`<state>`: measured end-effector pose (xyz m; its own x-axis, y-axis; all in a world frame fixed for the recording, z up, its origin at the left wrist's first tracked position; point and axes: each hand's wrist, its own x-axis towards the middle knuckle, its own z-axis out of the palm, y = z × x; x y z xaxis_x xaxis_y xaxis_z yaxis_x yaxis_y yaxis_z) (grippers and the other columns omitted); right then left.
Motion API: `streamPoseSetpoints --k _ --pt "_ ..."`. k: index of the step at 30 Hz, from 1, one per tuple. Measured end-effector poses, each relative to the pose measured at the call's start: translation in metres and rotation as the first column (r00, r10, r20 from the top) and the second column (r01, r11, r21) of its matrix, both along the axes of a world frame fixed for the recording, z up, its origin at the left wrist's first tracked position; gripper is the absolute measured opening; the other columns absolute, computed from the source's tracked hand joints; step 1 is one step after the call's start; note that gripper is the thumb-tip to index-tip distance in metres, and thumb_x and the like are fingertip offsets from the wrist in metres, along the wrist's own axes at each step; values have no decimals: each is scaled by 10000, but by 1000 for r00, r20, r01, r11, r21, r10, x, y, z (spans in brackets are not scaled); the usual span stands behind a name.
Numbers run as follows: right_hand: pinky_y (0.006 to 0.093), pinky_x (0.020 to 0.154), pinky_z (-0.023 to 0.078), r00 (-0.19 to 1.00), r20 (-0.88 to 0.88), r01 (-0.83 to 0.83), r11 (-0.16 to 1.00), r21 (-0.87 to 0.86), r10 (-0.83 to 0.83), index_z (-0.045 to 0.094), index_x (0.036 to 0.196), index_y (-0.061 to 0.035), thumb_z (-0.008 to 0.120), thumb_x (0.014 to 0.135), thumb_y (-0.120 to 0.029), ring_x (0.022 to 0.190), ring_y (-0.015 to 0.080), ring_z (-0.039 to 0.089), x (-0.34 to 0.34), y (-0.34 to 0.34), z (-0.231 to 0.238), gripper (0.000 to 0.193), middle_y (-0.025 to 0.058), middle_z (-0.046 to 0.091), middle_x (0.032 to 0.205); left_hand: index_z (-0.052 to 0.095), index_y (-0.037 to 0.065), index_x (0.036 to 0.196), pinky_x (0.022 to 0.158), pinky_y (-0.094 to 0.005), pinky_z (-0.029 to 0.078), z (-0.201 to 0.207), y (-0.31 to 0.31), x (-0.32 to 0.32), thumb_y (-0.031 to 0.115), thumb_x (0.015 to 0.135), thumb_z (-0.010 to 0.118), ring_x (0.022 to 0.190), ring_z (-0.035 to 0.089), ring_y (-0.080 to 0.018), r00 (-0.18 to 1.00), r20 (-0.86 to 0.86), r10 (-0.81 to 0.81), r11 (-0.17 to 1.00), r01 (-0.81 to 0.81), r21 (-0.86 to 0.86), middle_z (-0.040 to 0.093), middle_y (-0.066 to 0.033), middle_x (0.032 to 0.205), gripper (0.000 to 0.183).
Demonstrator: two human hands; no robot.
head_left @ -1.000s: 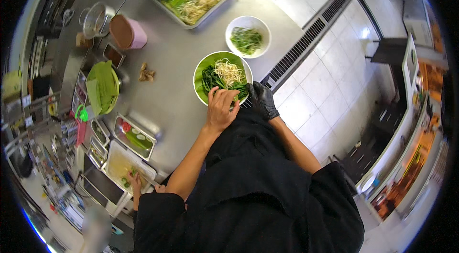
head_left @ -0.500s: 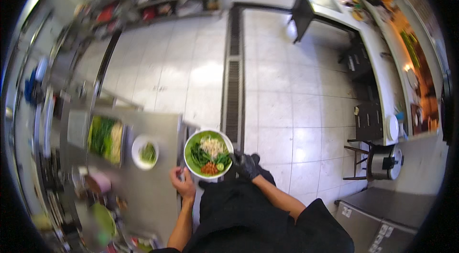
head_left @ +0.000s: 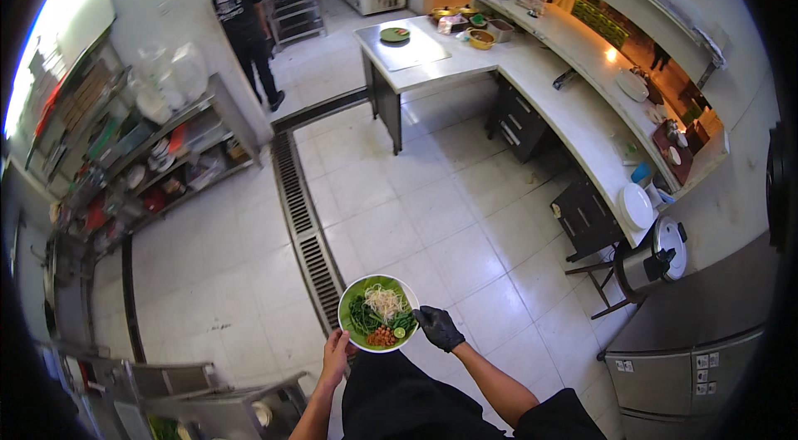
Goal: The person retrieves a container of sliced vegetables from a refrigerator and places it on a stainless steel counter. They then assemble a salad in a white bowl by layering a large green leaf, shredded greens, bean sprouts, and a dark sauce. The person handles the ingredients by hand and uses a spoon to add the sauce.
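A white-rimmed round plate point(head_left: 341, 304) is held up in front of my body, lined with green leaf. On it lie pale bean sprouts point(head_left: 386, 303), dark leafy greens point(head_left: 361, 317), a heap of reddish-brown peanut-like bits point(head_left: 382, 337) and a cut lime point(head_left: 400, 333). My right hand point(head_left: 438, 329), in a black glove, grips the plate's right edge. My bare left hand point(head_left: 334, 354) is closed on the lower left edge, its fingertips partly hidden by the plate.
A white L-shaped counter point(head_left: 532, 78) runs along the right, with stacked plates point(head_left: 637, 206) and a large cooker point(head_left: 644, 264) nearby. A steel fridge point(head_left: 652, 373) stands lower right. Metal shelves point(head_left: 187, 137) are left; a person in black point(head_left: 238, 16) stands far off. A floor drain point(head_left: 303, 224) runs ahead.
My view has swung right and up, away from the steel worktable with the greens tray and bowl. My left hand, apart from the plate's edge before, now holds it.
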<state>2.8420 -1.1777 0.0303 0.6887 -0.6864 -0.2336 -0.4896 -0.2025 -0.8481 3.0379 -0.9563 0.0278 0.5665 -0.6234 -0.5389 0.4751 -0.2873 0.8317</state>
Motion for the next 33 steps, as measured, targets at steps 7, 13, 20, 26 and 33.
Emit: streamPoseSetpoints --k 7,13,20,26,33 --pt "469 710 501 997 6 77 997 28 -77 659 913 -13 447 1024 -453 758 396 648 55 -195 19 501 220 667 805 682 -22 1048 857 -263 477 -31 -235 115 214 999 569 903 626 -113 970 -14 -241 963 237 -130 704 -47 984 265" --pt "452 700 499 967 -29 254 967 20 -253 673 934 -35 488 1017 -448 747 375 652 101 -355 55 460 193 667 790 690 -34 1024 858 -276 473 30 -455 209 299 1034 553 904 611 -100 747 182 -640 761 648 16 702 -39 942 360" --pt "436 723 497 925 -46 378 926 -15 -378 679 1013 -49 501 1011 -470 766 348 666 126 -493 24 458 188 680 799 691 -37 984 779 -255 470 -13 -628 242 274 1041 543 818 590 -84 714 134 -687 717 697 -38 690 -23 889 350" --pt "471 809 531 903 -125 418 907 39 -411 719 1064 -101 451 976 -592 849 371 692 133 -728 35 566 169 726 873 647 -8 968 757 -296 497 -3 -835 243 264 1031 554 768 607 -136 887 -61 -457 886 448 -117 678 -54 883 293" --pt "486 855 526 896 -280 320 938 -135 -345 717 1078 -109 492 940 -618 943 365 691 107 -934 53 573 180 725 975 595 61 962 780 -374 506 -55 -1014 333 324 988 627 827 615 -197 974 -127 -190 982 186 -43 651 -61 922 266"
